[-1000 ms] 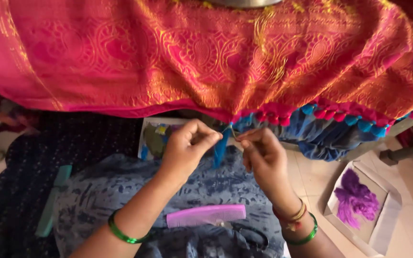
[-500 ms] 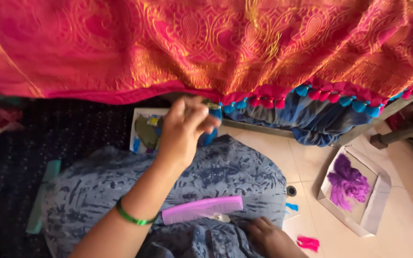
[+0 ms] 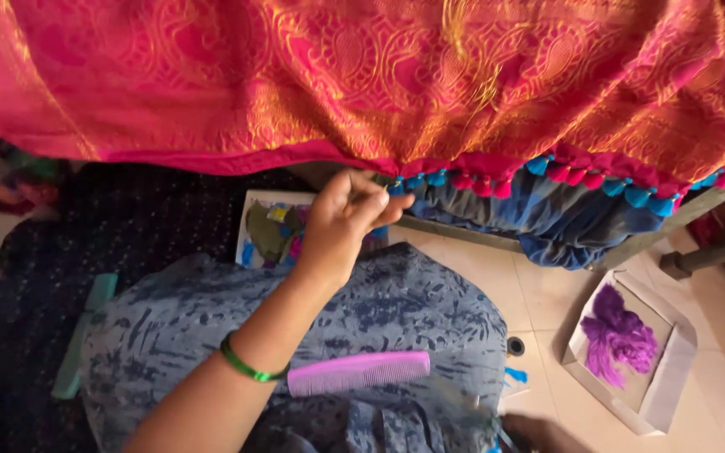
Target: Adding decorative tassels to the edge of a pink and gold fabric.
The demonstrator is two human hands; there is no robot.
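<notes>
- Head view looks down on a pink and gold patterned cloth (image 3: 362,75) draped across the top, its lower hem edged with a row of pink and blue tassels (image 3: 547,172).
- Left hand (image 3: 341,222) reaches up to that hem, fingers drawn narrow and pinched together at the cloth's edge, right where the tassel row begins; what sits between the fingertips is too small to tell.
- A green bangle (image 3: 245,365) circles the left wrist, below the cloth.
- Right hand (image 3: 539,434) is only partly visible at the bottom edge, far below the hem; I cannot tell how its fingers stand.
- A pink comb (image 3: 358,372) lies flat on the blue printed lap fabric (image 3: 396,310), well below the hem.
- A flat square card with coloured patches (image 3: 270,231) lies just under the hem, beside the left hand.
- An open white box (image 3: 669,382) holding purple threads (image 3: 618,335) sits on the tiled floor, below the cloth's right end.
</notes>
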